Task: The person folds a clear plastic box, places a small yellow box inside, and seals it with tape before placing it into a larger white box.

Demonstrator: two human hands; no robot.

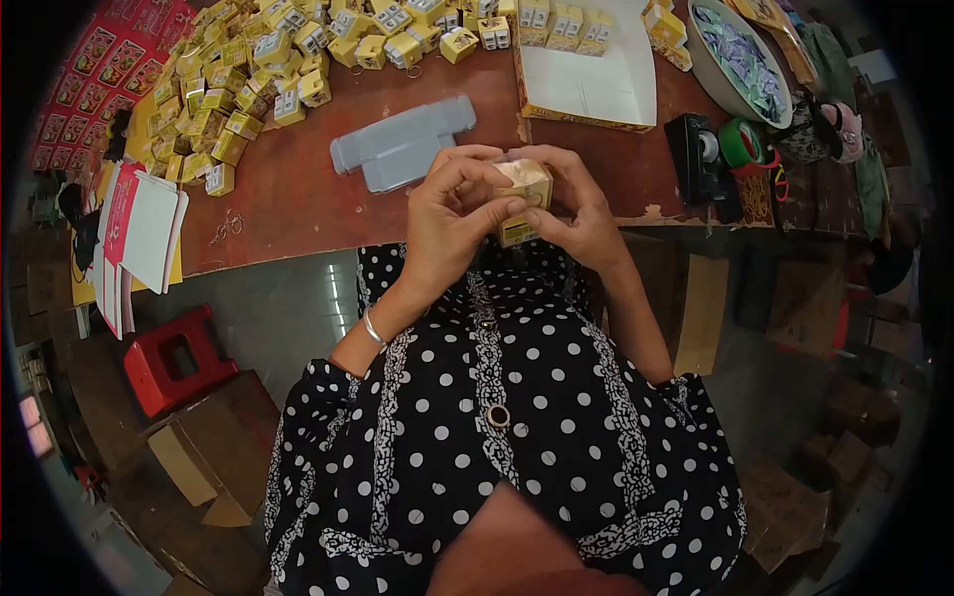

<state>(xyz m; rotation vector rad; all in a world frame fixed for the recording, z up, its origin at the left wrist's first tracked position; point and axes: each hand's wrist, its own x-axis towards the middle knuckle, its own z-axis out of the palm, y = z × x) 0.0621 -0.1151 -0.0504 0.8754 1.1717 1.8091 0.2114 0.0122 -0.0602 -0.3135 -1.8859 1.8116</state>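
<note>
Close to the table's front edge, my left hand [449,207] and my right hand [580,211] are both closed around a small yellow printed box [535,184]. Thumbs press on its near side while the other fingers curl over the top and far edges. Part of the box is hidden behind the fingers. Just beyond my left hand lies a flat, clear-grey plastic box blank [397,147] with side flaps. Farther back, a big heap of similar yellow boxes [231,94] with pale block-patterned faces spreads over the left of the table.
A shallow white carton [586,89] holds several yellow boxes at its back. To the right are a bowl [701,45] of small wrapped packets, a black tape dispenser [693,159] and green tape [740,142]. Printed cards [149,228] overhang the left edge; a red stool [179,363] stands below.
</note>
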